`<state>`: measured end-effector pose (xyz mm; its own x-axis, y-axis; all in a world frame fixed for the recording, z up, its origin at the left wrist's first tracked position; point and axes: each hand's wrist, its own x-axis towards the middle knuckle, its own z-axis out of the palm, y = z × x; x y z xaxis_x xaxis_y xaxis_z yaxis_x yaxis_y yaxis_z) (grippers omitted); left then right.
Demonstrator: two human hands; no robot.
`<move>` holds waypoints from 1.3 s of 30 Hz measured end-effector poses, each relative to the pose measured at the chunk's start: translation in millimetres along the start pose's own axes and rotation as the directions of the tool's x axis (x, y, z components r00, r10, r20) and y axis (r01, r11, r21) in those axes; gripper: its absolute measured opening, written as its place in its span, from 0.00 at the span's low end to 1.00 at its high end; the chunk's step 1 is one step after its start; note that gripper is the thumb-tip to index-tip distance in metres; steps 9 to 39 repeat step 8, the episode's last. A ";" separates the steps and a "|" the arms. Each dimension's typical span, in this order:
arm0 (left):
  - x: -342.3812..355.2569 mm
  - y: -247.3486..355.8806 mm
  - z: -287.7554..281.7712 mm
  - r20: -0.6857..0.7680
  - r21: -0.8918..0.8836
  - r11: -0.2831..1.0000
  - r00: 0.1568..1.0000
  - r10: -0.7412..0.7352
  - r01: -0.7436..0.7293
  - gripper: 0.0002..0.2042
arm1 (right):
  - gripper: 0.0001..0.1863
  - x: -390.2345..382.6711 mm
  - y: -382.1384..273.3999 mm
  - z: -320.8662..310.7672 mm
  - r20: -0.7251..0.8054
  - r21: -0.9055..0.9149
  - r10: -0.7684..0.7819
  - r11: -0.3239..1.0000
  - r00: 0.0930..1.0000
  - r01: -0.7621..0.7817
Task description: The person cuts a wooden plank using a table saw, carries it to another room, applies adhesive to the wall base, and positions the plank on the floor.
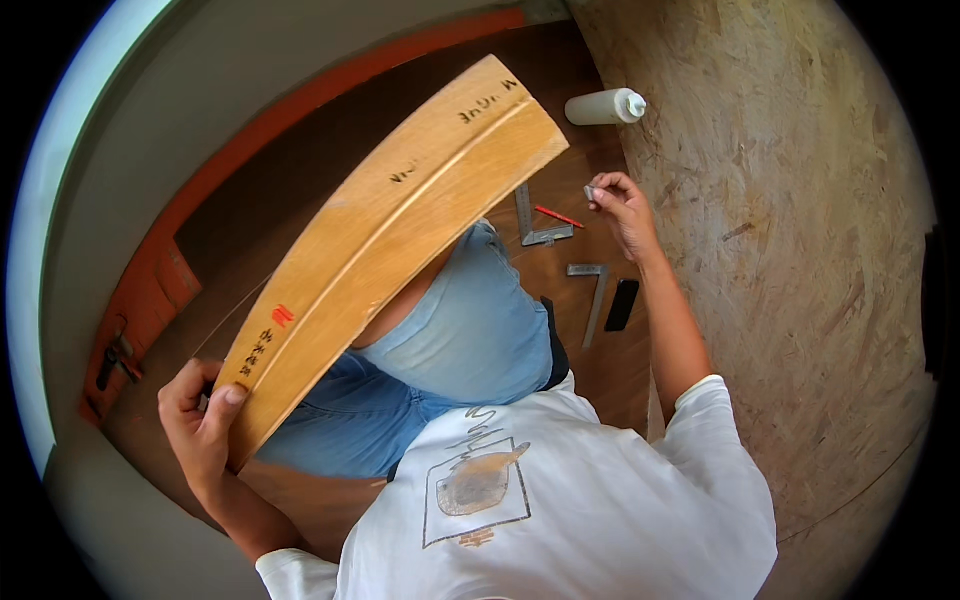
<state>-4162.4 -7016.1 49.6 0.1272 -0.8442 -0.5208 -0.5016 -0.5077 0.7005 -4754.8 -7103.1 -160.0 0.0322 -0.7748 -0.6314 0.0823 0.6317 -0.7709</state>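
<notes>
Head view: I see the left hand clamped on the near end of a long wooden board, held tilted over the knees and off the floor. The right hand pinches a small pale object, too small to identify, beside the chipboard panel. A metal square, red pencil and white bottle lie nearby. My judgement: work early; board not yet placed.

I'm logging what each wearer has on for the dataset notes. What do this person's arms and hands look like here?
Both forearms are bare, with short white T-shirt sleeves ending above the elbows. The left hand and right hand wear no gloves, and no watch, rings or bands show on either wrist or on the fingers.
</notes>
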 end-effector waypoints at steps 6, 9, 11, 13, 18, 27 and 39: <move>24.1 -8.8 -40.6 -0.050 0.009 1.000 0.998 -0.026 0.026 0.16 | 0.08 -26.4 145.9 -22.7 -0.209 -0.357 0.103 0.918 0.973 -0.174; 40.7 -16.3 -43.7 -0.047 0.002 0.996 0.995 -0.088 0.088 0.14 | 0.09 -35.8 178.6 -27.9 -0.249 -0.474 0.085 0.858 0.965 -0.198; 40.7 -16.3 -43.7 -0.047 0.002 0.996 0.995 -0.088 0.088 0.14 | 0.09 -35.8 178.6 -27.9 -0.249 -0.474 0.085 0.858 0.965 -0.198; 40.7 -16.3 -43.7 -0.047 0.002 0.996 0.995 -0.088 0.088 0.14 | 0.09 -35.8 178.6 -27.9 -0.249 -0.474 0.085 0.858 0.965 -0.198; 40.7 -16.3 -43.7 -0.047 0.002 0.996 0.995 -0.088 0.088 0.14 | 0.09 -35.8 178.6 -27.9 -0.249 -0.474 0.085 0.858 0.965 -0.198; 40.7 -16.3 -43.7 -0.047 0.002 0.996 0.995 -0.088 0.088 0.14 | 0.09 -35.8 178.6 -27.9 -0.249 -0.474 0.085 0.858 0.965 -0.198; 40.7 -16.3 -43.7 -0.047 0.002 0.996 0.995 -0.088 0.088 0.14 | 0.09 -35.8 178.6 -27.9 -0.249 -0.474 0.085 0.858 0.965 -0.198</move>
